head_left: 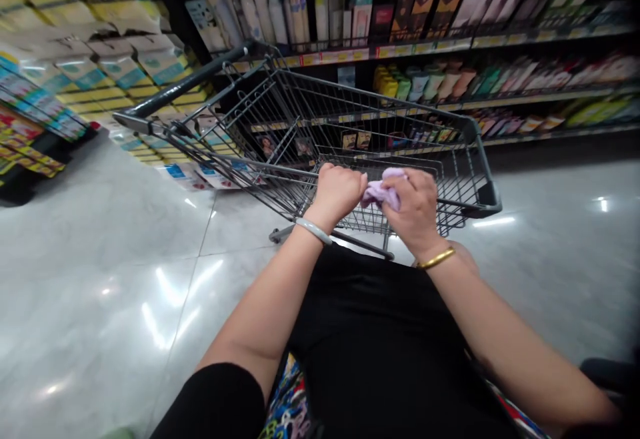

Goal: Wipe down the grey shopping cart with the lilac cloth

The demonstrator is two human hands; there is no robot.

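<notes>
A grey wire shopping cart (380, 115) stands right in front of me, turned sideways. My left hand (340, 191) is closed in a fist over its near top rail; the fingers' undersides are hidden. Close beside it, my right hand (414, 207) grips a crumpled lilac cloth (381, 192) at the same rail. The cloth reaches across to the left hand's knuckles, and I cannot tell whether those fingers also hold it. A pale bangle (313, 231) circles my left wrist, a gold bracelet (437, 257) my right.
Beyond the cart run store shelves (420, 49) with bottles, boxes and tubes. Stacked yellow packs (125, 75) stand at the back left, near a display of colourful packets (43, 105). Glossy grey floor (100, 279) spreads on both sides and reflects ceiling lights.
</notes>
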